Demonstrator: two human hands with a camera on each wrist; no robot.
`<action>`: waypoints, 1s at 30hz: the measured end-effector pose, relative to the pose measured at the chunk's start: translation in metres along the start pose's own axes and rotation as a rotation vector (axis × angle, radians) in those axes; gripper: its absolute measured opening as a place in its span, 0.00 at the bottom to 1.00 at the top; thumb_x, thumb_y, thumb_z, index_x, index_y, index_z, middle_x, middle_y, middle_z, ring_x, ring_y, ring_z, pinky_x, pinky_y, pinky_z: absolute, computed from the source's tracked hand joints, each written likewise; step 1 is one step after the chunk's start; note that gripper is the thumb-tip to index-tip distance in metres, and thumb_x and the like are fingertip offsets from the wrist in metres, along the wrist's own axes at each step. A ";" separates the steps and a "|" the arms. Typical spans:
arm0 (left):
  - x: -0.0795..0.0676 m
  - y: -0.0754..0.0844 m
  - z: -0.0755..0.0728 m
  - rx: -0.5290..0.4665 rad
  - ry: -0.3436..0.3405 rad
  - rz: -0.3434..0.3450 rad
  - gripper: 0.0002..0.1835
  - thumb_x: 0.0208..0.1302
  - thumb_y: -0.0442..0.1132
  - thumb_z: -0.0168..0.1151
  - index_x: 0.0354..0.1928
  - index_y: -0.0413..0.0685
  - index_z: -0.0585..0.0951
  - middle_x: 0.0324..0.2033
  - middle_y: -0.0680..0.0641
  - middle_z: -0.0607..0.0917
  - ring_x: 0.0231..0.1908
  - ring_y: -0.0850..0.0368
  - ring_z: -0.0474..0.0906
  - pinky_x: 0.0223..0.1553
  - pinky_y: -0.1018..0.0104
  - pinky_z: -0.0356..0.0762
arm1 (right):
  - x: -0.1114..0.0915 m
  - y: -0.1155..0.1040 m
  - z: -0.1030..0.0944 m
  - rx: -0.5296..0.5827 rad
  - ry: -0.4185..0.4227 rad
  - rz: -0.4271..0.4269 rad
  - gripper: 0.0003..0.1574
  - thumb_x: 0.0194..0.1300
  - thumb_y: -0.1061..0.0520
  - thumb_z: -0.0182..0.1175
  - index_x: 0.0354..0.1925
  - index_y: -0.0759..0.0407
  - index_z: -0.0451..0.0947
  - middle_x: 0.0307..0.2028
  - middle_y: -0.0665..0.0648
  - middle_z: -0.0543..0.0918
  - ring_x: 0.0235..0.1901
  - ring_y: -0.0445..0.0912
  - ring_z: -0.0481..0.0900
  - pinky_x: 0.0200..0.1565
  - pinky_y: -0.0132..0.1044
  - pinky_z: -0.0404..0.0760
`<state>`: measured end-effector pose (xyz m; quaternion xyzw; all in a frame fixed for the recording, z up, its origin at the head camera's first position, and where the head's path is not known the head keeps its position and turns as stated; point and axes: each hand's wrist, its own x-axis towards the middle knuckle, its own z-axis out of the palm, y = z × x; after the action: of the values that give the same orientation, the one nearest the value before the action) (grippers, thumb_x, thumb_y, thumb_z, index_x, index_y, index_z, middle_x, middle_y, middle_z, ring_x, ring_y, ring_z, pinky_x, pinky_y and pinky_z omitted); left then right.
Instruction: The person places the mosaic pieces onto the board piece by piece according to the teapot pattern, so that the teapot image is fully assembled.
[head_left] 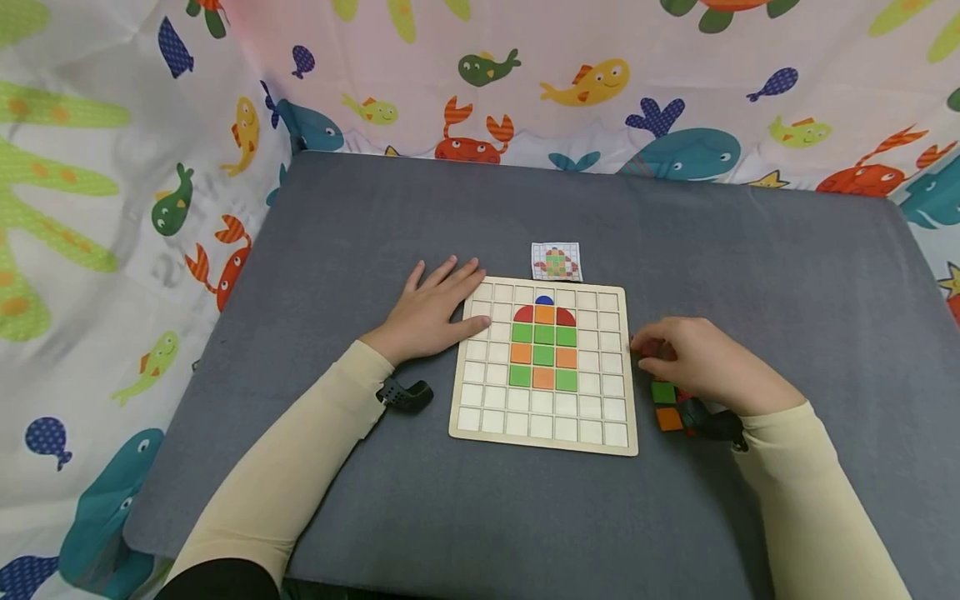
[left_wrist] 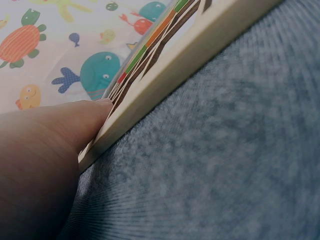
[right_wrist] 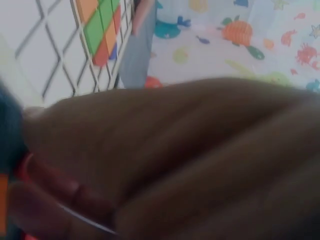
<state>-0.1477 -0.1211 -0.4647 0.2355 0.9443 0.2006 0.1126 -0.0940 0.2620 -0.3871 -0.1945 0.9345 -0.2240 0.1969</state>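
- Right hand (head_left: pixel 693 358): fingers curled down over the loose blocks, thumb near the fingertips. Red shows by the fingers in the right wrist view, but blurred; cannot tell whether a block is clamped.
- Left hand (head_left: pixel 429 318): fingers straight, slightly apart, at the board's far left corner; thumb laid over its left edge. Nothing gripped.
- Step, as judged: picking up a block at right while the left steadies the board.
- Green block (head_left: pixel 663 392) and orange block (head_left: pixel 669 419) lie just right of the board. Best to pinch one block by opposite sides, checking colour and shape before lifting.
- Board (head_left: pixel 525 439): flat on the grey cloth (head_left: pixel 375 217), between the hands. Set pieces (head_left: pixel 543 334) mid-board, blue half-round (head_left: pixel 544 300) farthest. Light left pressure should do; lower squarely, without nudging neighbours.
- Card (head_left: pixel 557 262): at the board's far edge, bearing a coloured grid pattern; worth counting cells against it.
- Writing: none legible; no brand seen. Curtain (head_left: pixel 525 33) carries sea-animal prints.
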 end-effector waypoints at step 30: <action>-0.001 0.000 -0.002 0.004 -0.002 0.003 0.45 0.75 0.74 0.47 0.85 0.64 0.52 0.84 0.59 0.48 0.84 0.56 0.35 0.79 0.43 0.19 | -0.019 0.009 0.005 0.032 0.010 0.052 0.11 0.65 0.57 0.75 0.35 0.53 0.80 0.27 0.47 0.82 0.27 0.42 0.76 0.31 0.35 0.75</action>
<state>-0.1473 -0.1217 -0.4629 0.2371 0.9442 0.1988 0.1126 -0.0778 0.2766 -0.3904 -0.1660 0.9364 -0.2348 0.2011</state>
